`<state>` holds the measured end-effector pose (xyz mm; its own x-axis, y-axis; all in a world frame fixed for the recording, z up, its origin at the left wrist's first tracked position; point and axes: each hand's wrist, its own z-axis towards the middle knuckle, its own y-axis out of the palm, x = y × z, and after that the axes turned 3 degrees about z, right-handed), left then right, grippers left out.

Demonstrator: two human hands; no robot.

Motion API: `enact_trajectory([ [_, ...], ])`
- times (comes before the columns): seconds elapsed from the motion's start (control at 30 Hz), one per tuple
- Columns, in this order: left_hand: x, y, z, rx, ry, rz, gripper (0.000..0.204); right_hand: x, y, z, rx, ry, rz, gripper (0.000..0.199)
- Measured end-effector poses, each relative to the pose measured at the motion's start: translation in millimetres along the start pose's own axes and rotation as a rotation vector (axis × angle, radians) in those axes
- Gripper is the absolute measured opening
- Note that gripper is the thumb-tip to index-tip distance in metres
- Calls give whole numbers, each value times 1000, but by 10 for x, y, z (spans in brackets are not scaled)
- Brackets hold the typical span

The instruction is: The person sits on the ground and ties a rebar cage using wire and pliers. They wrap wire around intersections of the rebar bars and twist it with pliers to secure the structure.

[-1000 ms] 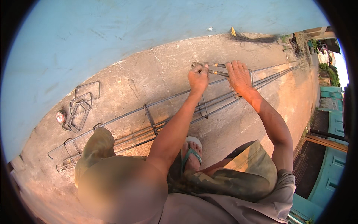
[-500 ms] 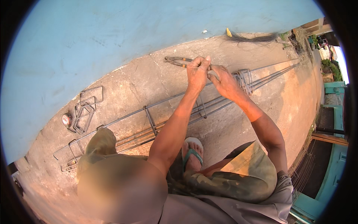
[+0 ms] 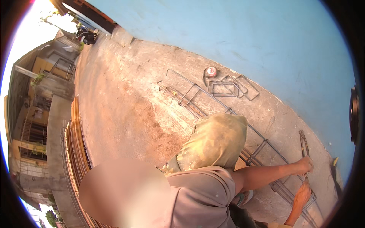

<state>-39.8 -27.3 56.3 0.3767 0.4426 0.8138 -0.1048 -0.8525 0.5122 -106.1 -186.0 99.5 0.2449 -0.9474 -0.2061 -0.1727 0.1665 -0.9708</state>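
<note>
Light-blue painted wall (image 3: pixel 251 41): fills the upper right; its foot slants down toward the right side.
Rough brown concrete ground (image 3: pixel 114 98): spreads from the wall's foot beneath the steel and the worker.
Round red-and-white tape measure (image 3: pixel 211 71): on the ground near the wall, just beside the loops.
Loose rectangular loops of dark bent rod (image 3: pixel 238 89): lie overlapping between the wall and the frame.
Long frame of dark steel bars with rectangular ties (image 3: pixel 265 139): runs diagonally from upper left to lower right.
Bent knee in camouflage trousers (image 3: pixel 218 140): covers part of the frame's middle.
Bare left forearm (image 3: pixel 266 176): reaches across the frame and hides another stretch.
Long pile of yellowish-brown strips (image 3: pixel 76 140): at the far left, well apart from the hands.
Dark metal long-handled pincers (image 3: pixel 302 135): on the wall side of the frame, head pointing up toward the wall's foot, handles running down into the left grip.
Left grip (image 3: pixel 305 165): fingers closed around the pincers' handles, below the head.
Right grip (image 3: pixel 302 195): just below the left, fingertips by the handle ends; whether they pinch anything cannot be told.
</note>
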Motion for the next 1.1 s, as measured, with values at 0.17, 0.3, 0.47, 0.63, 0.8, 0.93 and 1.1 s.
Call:
enact_trajectory([
  [0.17,-292,-214,80,26,-100,-104,6,-492,-151,-42,-148,107,2,35],
  [0.3,-28,-245,-133,-129,-282,-202,8,-143,12,-124,-117,29,73,35],
  [0.47,-346,-131,-7,-214,-340,-525,15,-131,81,-418,24,-49,319,32],
  [0.63,-374,88,-240,-21,-256,-529,27,214,617,-678,32,301,865,27],
  [0.8,-292,-96,-278,-168,-118,-359,27,-596,199,-606,105,324,1046,32],
  [0.93,-219,144,-354,-236,-188,-178,24,-348,176,-744,297,411,996,26],
  [1.1,-300,148,-485,-290,-224,200,29,-303,385,-997,228,568,1273,20],
])
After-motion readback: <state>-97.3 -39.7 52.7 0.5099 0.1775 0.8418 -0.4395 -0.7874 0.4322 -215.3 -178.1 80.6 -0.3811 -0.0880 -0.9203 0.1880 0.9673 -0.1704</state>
